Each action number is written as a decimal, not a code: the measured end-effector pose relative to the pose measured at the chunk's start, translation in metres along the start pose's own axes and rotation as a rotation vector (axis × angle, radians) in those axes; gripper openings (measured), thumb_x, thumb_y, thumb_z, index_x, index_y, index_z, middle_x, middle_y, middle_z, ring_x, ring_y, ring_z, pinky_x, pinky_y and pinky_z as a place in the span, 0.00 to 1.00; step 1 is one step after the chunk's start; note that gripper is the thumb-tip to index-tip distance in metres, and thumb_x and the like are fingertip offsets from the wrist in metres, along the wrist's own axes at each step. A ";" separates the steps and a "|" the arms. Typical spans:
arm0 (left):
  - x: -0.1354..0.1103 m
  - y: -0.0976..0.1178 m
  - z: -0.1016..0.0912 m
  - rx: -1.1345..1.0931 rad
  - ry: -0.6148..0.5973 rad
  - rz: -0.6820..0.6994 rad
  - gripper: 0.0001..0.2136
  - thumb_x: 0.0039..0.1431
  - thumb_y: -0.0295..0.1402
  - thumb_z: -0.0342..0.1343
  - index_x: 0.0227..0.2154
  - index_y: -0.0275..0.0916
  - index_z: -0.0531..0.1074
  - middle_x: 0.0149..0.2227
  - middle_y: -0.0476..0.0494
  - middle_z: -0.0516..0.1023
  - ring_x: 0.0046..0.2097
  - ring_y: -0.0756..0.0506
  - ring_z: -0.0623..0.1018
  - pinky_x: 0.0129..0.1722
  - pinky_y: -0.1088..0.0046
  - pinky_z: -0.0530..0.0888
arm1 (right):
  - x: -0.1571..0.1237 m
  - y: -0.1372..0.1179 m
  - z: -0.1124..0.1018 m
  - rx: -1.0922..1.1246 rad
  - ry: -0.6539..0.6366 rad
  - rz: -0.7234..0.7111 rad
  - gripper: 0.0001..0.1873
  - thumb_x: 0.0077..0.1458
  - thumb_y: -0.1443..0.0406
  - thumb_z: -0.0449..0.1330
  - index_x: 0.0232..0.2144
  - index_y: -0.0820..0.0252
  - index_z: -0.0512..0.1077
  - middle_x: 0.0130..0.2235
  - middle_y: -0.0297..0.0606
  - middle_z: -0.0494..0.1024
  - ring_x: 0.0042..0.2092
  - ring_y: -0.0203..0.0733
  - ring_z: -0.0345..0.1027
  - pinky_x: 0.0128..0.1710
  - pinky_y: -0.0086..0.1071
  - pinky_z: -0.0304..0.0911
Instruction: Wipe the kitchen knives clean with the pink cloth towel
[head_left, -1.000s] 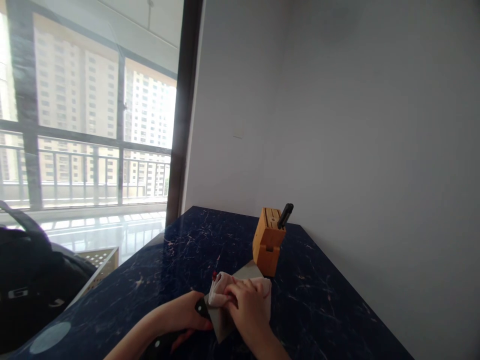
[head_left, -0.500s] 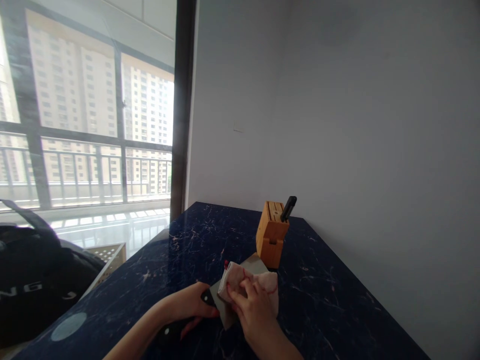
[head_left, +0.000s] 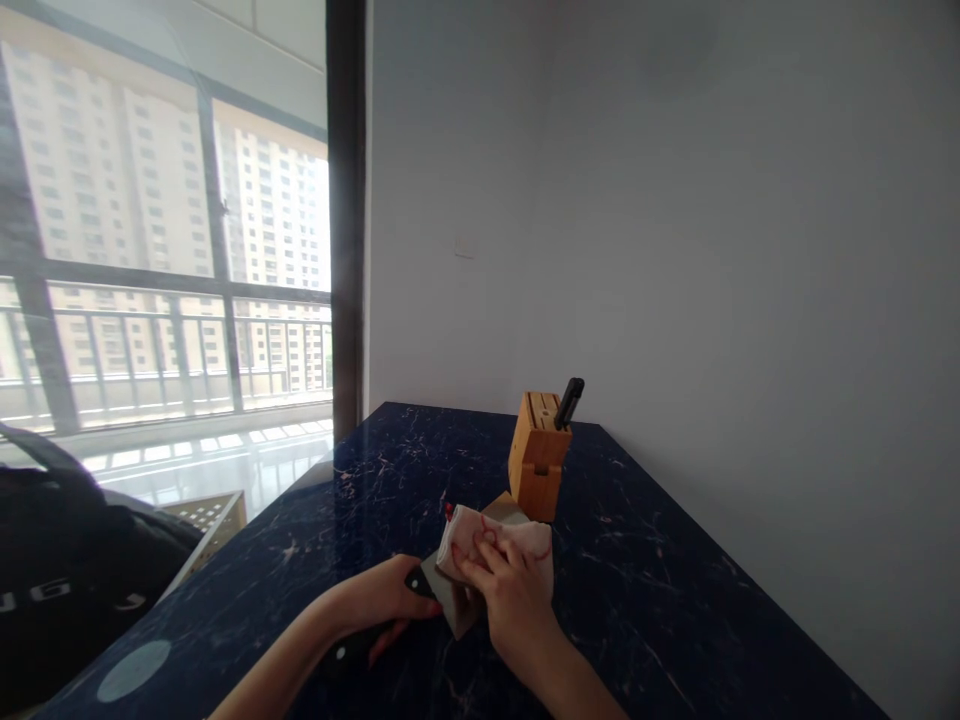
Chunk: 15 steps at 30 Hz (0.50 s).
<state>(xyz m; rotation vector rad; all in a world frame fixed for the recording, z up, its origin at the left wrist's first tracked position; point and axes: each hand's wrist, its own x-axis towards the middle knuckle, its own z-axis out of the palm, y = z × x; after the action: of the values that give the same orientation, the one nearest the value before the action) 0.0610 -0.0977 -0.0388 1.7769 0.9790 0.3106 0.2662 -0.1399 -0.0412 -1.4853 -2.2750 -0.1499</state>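
My left hand (head_left: 386,598) is closed round the black handle (head_left: 352,648) of a broad cleaver. Its grey blade (head_left: 459,605) points away from me, low over the dark marble counter (head_left: 645,590). My right hand (head_left: 512,600) presses a white cloth with red marks (head_left: 487,535) down on the blade, fingers curled over the cloth. The cloth covers most of the blade. Just beyond the blade tip stands a wooden knife block (head_left: 536,455) with one black-handled knife (head_left: 568,402) in a slot.
A grey wall runs along the right and back of the counter. To the left is a large window with a dark frame (head_left: 345,220). A black bag (head_left: 67,560) and a perforated wooden box (head_left: 214,510) sit at the lower left. A round pale sticker (head_left: 133,670) lies on the counter's near left.
My right hand has slid the cloth forward along the blade toward the knife block. The view has shifted a little to the right.
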 end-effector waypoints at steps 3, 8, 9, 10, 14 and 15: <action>-0.001 0.002 0.001 0.012 -0.003 0.000 0.13 0.45 0.42 0.55 0.22 0.35 0.69 0.12 0.54 0.65 0.13 0.52 0.64 0.10 0.80 0.58 | 0.001 0.007 -0.006 -0.074 0.015 0.075 0.22 0.58 0.68 0.45 0.52 0.37 0.60 0.54 0.31 0.65 0.51 0.47 0.55 0.45 0.40 0.48; 0.003 -0.002 0.003 0.053 0.004 -0.007 0.07 0.44 0.33 0.51 0.24 0.35 0.69 0.11 0.54 0.65 0.12 0.51 0.65 0.09 0.80 0.60 | 0.005 0.022 -0.008 -0.170 0.060 0.167 0.22 0.58 0.69 0.44 0.52 0.44 0.61 0.52 0.35 0.66 0.56 0.47 0.49 0.52 0.42 0.42; 0.004 -0.003 0.004 0.057 0.007 -0.008 0.07 0.43 0.32 0.50 0.24 0.35 0.69 0.11 0.54 0.66 0.12 0.51 0.65 0.08 0.80 0.60 | 0.005 0.020 -0.007 -0.153 0.061 0.130 0.22 0.58 0.69 0.44 0.52 0.43 0.60 0.53 0.34 0.66 0.57 0.45 0.49 0.53 0.42 0.40; 0.004 -0.004 0.004 0.057 0.013 -0.007 0.07 0.43 0.30 0.49 0.25 0.35 0.70 0.12 0.54 0.66 0.12 0.51 0.66 0.08 0.81 0.60 | 0.005 0.016 -0.005 -0.129 0.053 0.082 0.22 0.59 0.68 0.44 0.53 0.41 0.59 0.54 0.32 0.64 0.57 0.43 0.49 0.54 0.41 0.38; 0.005 -0.007 0.004 0.020 0.032 0.012 0.15 0.41 0.28 0.47 0.36 0.36 0.68 0.14 0.54 0.68 0.13 0.51 0.66 0.09 0.81 0.62 | 0.002 -0.004 0.003 -0.050 -0.008 -0.070 0.23 0.59 0.66 0.45 0.55 0.36 0.53 0.57 0.29 0.59 0.58 0.41 0.47 0.55 0.40 0.37; 0.005 -0.007 0.004 0.005 0.031 0.019 0.17 0.41 0.27 0.47 0.38 0.36 0.66 0.15 0.54 0.69 0.13 0.51 0.66 0.09 0.81 0.63 | 0.002 -0.006 0.003 -0.048 -0.009 -0.071 0.24 0.59 0.66 0.45 0.55 0.35 0.53 0.57 0.29 0.59 0.58 0.42 0.47 0.55 0.40 0.37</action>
<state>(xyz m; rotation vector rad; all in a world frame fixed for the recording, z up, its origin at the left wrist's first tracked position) 0.0632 -0.0953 -0.0481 1.7919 0.9861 0.3494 0.2594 -0.1401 -0.0426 -1.4321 -2.3477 -0.2199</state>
